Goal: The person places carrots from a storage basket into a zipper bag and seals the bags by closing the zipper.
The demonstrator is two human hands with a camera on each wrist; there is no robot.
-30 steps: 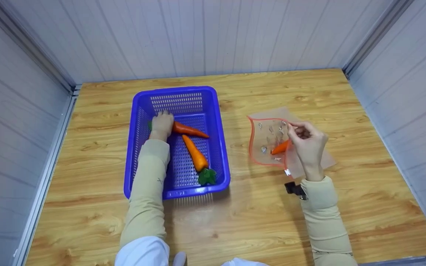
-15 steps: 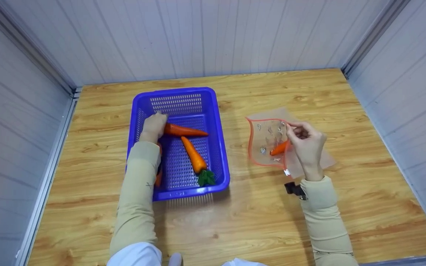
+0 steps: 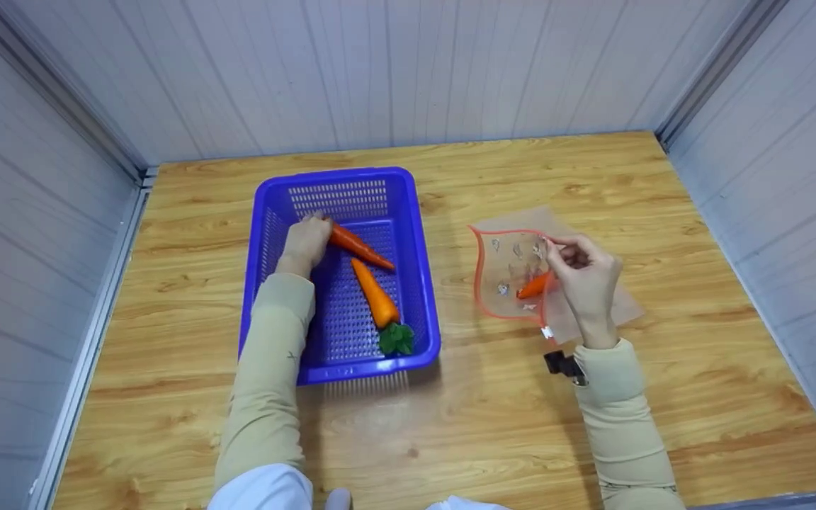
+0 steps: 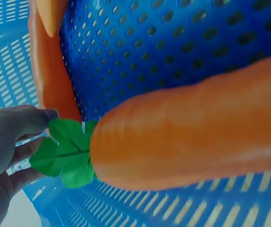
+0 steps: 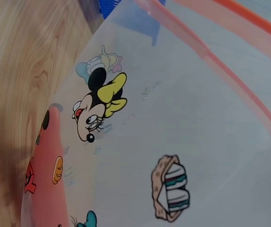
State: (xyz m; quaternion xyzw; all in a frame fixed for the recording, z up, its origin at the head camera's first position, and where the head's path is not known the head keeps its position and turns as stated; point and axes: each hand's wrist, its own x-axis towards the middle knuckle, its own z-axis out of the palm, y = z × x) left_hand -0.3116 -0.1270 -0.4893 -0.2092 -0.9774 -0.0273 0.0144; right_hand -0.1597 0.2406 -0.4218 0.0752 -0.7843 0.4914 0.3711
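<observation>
In the head view, my left hand (image 3: 307, 244) reaches into the blue basket (image 3: 428, 304) and grips the thick end of a dark orange carrot (image 3: 360, 248). Its narrow end points right. A lighter carrot (image 3: 375, 294) with green leaves lies below it. The left wrist view shows another carrot (image 4: 187, 137) close up, its leaves in front of the fingers; the forearm mostly hides it in the head view. My right hand (image 3: 587, 280) pinches the edge of a clear zip bag (image 3: 494, 265) with an orange rim. Inside the bag lies a carrot (image 3: 534, 285).
A white slider (image 3: 548, 332) sits at the bag's near corner. Cartoon prints (image 5: 97, 104) cover the bag. The wooden table (image 3: 415, 453) stands between pale panel walls (image 3: 408, 71). A black camera mount (image 3: 564, 365) sits at my right wrist.
My left hand moved left and nearer, then back up and right, turning the dark carrot so that its narrow end now points more toward me. My right hand and the bag barely shifted.
</observation>
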